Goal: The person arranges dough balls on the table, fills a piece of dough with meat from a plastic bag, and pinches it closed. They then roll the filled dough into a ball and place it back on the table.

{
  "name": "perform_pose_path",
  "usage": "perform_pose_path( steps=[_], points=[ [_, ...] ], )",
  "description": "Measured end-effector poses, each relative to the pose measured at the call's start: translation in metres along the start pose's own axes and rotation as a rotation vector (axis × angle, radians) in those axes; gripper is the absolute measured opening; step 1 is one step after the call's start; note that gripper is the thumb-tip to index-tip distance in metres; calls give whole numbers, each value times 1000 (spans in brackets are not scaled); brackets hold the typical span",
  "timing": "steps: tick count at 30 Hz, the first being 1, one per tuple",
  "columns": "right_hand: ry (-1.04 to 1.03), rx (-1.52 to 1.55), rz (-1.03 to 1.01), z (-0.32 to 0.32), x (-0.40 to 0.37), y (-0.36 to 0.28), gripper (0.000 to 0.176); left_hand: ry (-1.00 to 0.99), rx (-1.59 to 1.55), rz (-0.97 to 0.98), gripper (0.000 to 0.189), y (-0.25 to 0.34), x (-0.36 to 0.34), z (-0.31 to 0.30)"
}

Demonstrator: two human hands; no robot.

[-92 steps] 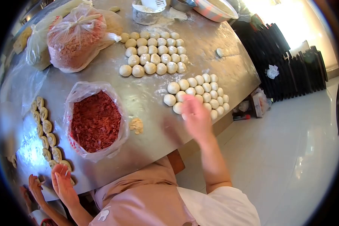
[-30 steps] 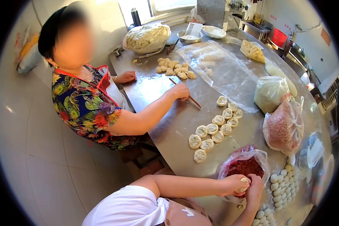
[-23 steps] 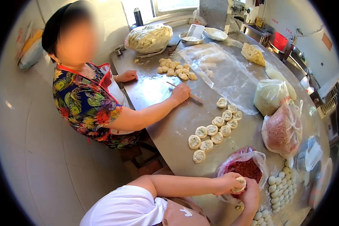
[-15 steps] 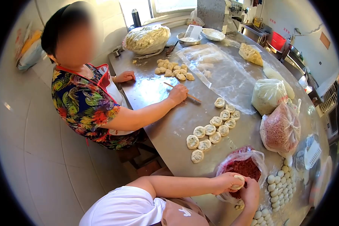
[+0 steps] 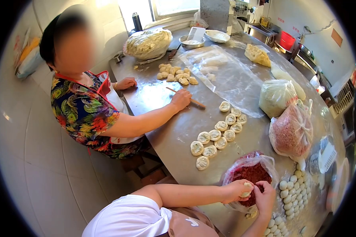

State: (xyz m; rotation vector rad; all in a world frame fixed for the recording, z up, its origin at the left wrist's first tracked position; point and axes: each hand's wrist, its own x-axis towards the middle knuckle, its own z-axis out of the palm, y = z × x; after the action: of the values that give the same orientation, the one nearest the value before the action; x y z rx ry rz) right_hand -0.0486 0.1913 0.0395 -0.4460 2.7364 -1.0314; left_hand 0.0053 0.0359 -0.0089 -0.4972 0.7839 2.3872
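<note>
My left hand is closed around a small round of dough, held above a bag-lined bowl of red minced filling. The fingers of my right hand are pinched together at the right edge of that dough. Flattened dough rounds lie in rows on the metal table left of and beyond the bowl. Small pale balls sit in rows to the right of my right hand.
A co-worker's hand rests on a rolling pin across the table. Dough pieces lie nearby. Plastic bags of pink filling and pale filling stand on the right. A plastic sheet covers dough farther back.
My view has shifted slightly, so the table things sit a little farther left. My hands stay at the dough over the bowl, the right fingers moving a little at its edge.
</note>
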Motion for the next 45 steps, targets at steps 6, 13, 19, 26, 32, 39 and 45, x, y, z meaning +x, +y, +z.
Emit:
perform_pose_path(
  steps=[6,13,19,26,32,39,45],
  points=[
    [122,35,-105,-3,-8,-30,14,24,-217,-67,34,5,8,9],
    [45,-32,-257,4,-14,-39,25,25,-326,-39,33,5,19,11],
    [89,-124,-152,9,-19,-39,29,16,-322,28,28,-5,30,7],
    [193,-81,-271,16,-19,-37,25,-126,-271,80,27,-10,33,-5],
    [173,-88,-173,17,-24,-41,31,-128,-213,120,24,-2,20,6],
    [204,52,-187,22,-27,-31,32,-105,-132,128,24,-3,27,-1],
    [212,56,-138,21,-28,-34,30,27,-136,106,19,-3,20,15]
  ],
)
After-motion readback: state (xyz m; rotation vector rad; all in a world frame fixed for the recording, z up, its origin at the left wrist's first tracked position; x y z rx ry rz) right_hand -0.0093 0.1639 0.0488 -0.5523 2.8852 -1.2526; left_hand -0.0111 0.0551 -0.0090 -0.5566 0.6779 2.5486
